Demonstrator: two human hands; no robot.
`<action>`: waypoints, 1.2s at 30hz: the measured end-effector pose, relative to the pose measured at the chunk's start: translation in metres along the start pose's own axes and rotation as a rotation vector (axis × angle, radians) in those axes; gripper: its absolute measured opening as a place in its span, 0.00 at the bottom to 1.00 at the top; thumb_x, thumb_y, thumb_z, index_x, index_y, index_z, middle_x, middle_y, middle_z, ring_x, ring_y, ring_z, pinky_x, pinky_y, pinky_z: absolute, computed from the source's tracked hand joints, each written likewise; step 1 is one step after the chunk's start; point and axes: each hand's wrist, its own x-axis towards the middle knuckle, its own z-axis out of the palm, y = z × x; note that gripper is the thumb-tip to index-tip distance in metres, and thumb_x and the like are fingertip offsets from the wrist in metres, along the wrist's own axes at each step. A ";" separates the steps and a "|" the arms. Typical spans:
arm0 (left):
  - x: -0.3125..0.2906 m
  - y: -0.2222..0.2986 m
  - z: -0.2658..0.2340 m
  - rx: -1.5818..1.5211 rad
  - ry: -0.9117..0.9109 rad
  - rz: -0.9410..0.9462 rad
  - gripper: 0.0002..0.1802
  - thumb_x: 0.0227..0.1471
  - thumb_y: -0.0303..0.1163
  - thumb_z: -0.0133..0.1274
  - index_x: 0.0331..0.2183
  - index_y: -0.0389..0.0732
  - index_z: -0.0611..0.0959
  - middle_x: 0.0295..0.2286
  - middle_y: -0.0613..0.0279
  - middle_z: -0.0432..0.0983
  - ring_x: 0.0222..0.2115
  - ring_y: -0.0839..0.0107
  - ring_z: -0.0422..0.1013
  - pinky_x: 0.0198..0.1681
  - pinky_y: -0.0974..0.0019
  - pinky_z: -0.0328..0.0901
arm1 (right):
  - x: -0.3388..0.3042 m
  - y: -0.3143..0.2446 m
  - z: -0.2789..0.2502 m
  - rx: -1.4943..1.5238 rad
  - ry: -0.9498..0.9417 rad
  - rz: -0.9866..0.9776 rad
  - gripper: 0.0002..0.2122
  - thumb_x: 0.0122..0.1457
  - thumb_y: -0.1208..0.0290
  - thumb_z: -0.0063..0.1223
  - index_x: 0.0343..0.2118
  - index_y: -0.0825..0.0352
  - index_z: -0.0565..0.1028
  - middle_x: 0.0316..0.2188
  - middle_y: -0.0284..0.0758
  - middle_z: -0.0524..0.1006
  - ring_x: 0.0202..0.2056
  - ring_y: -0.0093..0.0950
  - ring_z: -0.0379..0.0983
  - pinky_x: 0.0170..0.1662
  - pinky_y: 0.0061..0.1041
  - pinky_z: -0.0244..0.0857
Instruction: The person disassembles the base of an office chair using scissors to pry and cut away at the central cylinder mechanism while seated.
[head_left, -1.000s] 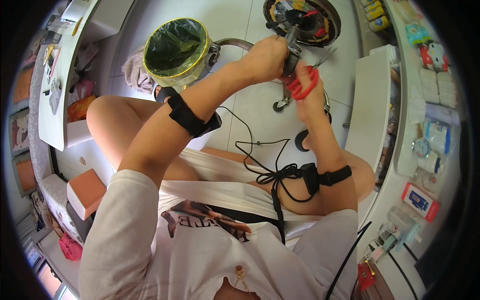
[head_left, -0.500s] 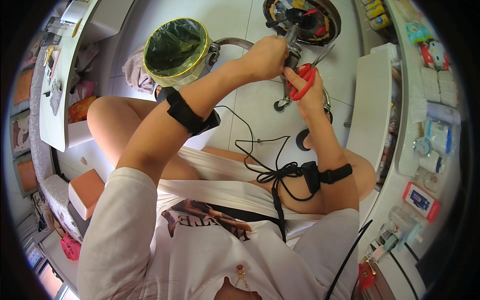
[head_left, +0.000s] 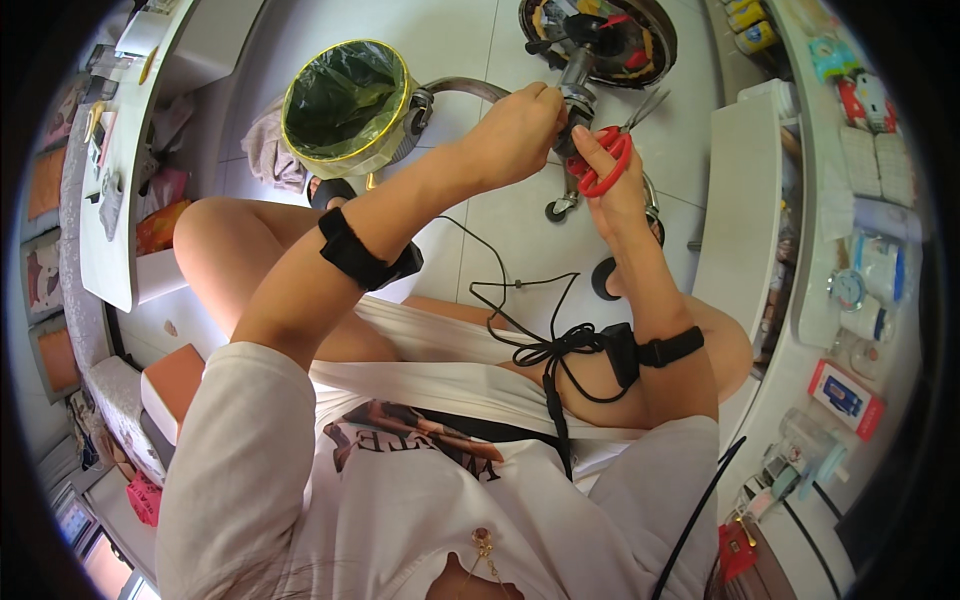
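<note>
My left hand [head_left: 514, 133] is closed in a fist against the metal column [head_left: 577, 80] of a wheeled stool. Its fingertips are hidden, so what they pinch cannot be made out. Red-handled scissors [head_left: 607, 163] are in my right hand [head_left: 617, 192], their blades pointing up and away from me. My right thumb reaches toward the dark hub [head_left: 571, 133] below the column, close to my left knuckles. The stool appears tipped, with its round seat [head_left: 650, 70] at the far end, its underside lining looking torn. Curved legs end in a near caster [head_left: 557, 210] and others.
A yellow-rimmed bin [head_left: 345, 150] with a green liner stands left of the stool, beside a crumpled cloth [head_left: 275, 150]. White furniture [head_left: 740, 200] flanks me on the right, a white desk [head_left: 110, 220] on the left. A black cable [head_left: 490, 290] hangs between my knees.
My left hand has shifted slightly left and toward me along the column. My right hand keeps hold of the scissors almost in place. The whole view has tilted a little.
</note>
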 end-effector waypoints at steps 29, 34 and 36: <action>0.012 -0.006 0.000 0.104 0.031 0.268 0.08 0.34 0.16 0.50 0.24 0.35 0.71 0.26 0.55 0.65 0.30 0.55 0.63 0.32 0.60 0.61 | 0.000 -0.001 -0.002 0.064 0.001 0.064 0.11 0.50 0.69 0.59 0.30 0.63 0.67 0.26 0.29 0.70 0.28 0.20 0.67 0.32 0.21 0.62; 0.006 -0.005 0.002 0.075 0.051 0.217 0.10 0.35 0.15 0.50 0.25 0.34 0.70 0.26 0.54 0.65 0.31 0.55 0.63 0.32 0.60 0.61 | -0.002 0.000 -0.002 0.023 0.006 0.021 0.12 0.48 0.70 0.61 0.28 0.63 0.66 0.25 0.28 0.69 0.26 0.19 0.65 0.30 0.19 0.61; 0.007 -0.005 0.004 0.063 0.068 0.180 0.09 0.36 0.15 0.50 0.25 0.34 0.70 0.26 0.54 0.65 0.31 0.55 0.64 0.32 0.60 0.61 | -0.003 -0.002 0.000 0.009 0.001 0.027 0.16 0.45 0.70 0.63 0.29 0.65 0.63 0.25 0.28 0.68 0.25 0.18 0.63 0.28 0.17 0.58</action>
